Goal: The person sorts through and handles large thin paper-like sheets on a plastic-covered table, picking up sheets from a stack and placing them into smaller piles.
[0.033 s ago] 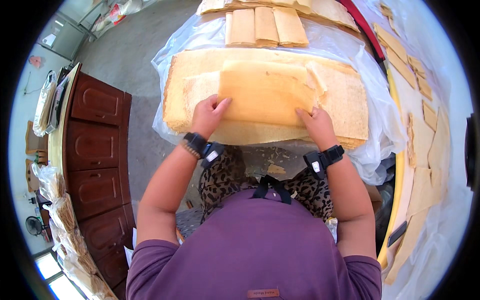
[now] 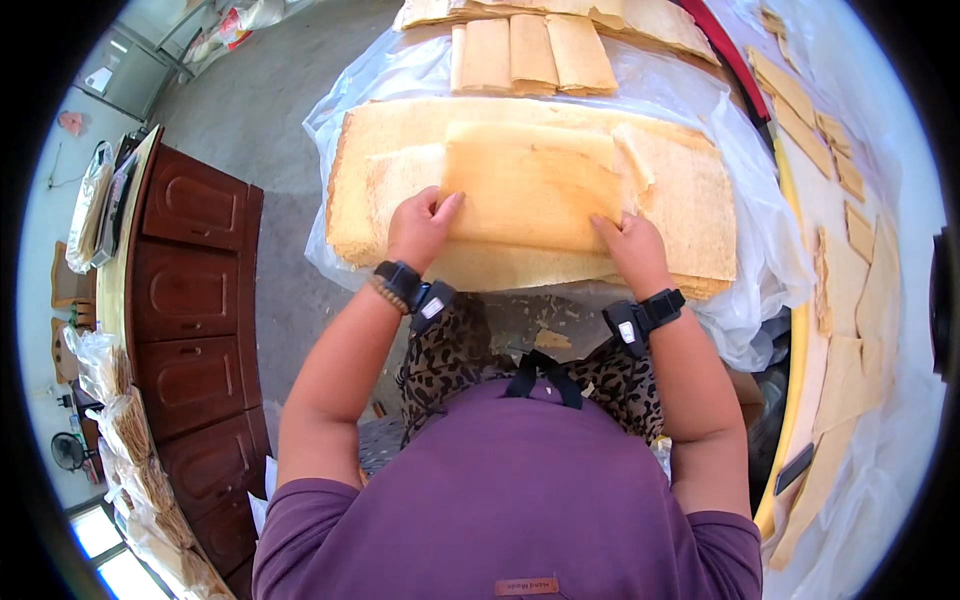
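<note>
A thin, smooth yellow-tan sheet [image 2: 530,185] lies over a thick stack of paler, rough-edged sheets [image 2: 690,205]. At the sheet's near left corner, my left hand [image 2: 422,225] is closed, thumb on top and fingers curled under the edge. My right hand [image 2: 635,245] pinches the near right part in the same way. Both hands' lower fingers are partly hidden. Beside the right hand, a torn, lifted flap [image 2: 636,160] shows at the sheet's right end. Clear plastic [image 2: 755,235] spreads beneath the stack.
Folded tan pieces [image 2: 535,55] lie beyond the stack. On the right, a yellow-edged surface holds more flat sheets [image 2: 845,385] and a dark phone [image 2: 794,469]. Dark red cabinets [image 2: 190,290] stand to the left, with plastic-bagged goods [image 2: 125,430] along their top.
My left hand has shifted slightly to the right, and the sheet's left edge has moved right with it. My right hand stays almost in place.
</note>
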`<state>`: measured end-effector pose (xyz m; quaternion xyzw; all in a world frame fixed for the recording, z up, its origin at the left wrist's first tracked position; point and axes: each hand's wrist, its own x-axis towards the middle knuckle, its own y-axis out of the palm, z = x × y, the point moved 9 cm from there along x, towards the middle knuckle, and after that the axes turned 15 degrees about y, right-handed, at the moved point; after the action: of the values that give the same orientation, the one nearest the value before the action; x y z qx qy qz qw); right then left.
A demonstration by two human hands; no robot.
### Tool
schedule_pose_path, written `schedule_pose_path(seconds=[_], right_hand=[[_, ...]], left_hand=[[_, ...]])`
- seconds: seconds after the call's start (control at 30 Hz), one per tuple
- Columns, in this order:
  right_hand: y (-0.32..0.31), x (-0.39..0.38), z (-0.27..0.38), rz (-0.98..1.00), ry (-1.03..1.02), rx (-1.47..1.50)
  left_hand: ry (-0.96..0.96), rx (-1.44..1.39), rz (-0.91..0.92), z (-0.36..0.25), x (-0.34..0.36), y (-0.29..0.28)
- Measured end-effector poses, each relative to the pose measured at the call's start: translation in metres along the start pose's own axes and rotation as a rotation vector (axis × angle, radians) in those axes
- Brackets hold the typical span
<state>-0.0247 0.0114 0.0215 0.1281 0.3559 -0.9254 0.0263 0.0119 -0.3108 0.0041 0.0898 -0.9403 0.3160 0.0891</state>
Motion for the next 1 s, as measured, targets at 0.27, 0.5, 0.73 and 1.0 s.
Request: schedule_pose_path(seconds=[0.27, 0.5, 0.73, 1.0], right_hand=[[0.013, -0.05, 0.07, -0.374, -0.662, -0.565], [0.024, -0.033, 0.053, -0.108, -0.688, -0.565], [-0.025, 0.034, 0.009, 0.309, -0.018, 0.145], [-0.017, 0.061, -0.002, 0.021, 0.086, 0.014]], left_hand=[[-0.062, 0.483, 0.079, -0.025, 0.003, 0.008], [0.639, 0.456, 0.482, -0.09, 0.0, 0.051], [0.383, 0.043, 0.526, -0.046, 0.036, 0.006], [-0.123, -0.119, 0.027, 0.014, 0.043, 0.014]])
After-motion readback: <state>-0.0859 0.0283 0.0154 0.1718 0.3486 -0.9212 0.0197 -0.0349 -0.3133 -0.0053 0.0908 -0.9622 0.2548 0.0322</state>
